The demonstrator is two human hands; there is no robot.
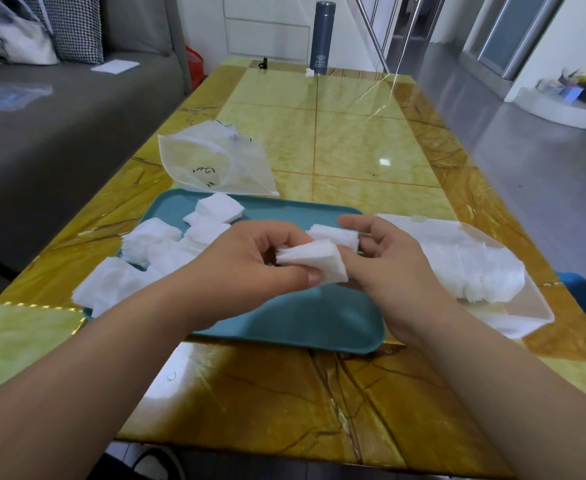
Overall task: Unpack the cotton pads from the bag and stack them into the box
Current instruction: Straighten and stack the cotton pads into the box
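Over the yellow marble tabletop (353, 150), fanned white cotton pads (314, 263) are pinched by left hand (246, 265) and right hand (392, 261); unsquared layers may be dropped.

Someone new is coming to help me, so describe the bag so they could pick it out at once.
On the yellow table sits a teal tray. The bag lies just past the tray's far left corner. It is crumpled, cloudy-white plastic with black handwriting, unlike the rigid clear box of pads right of the tray.
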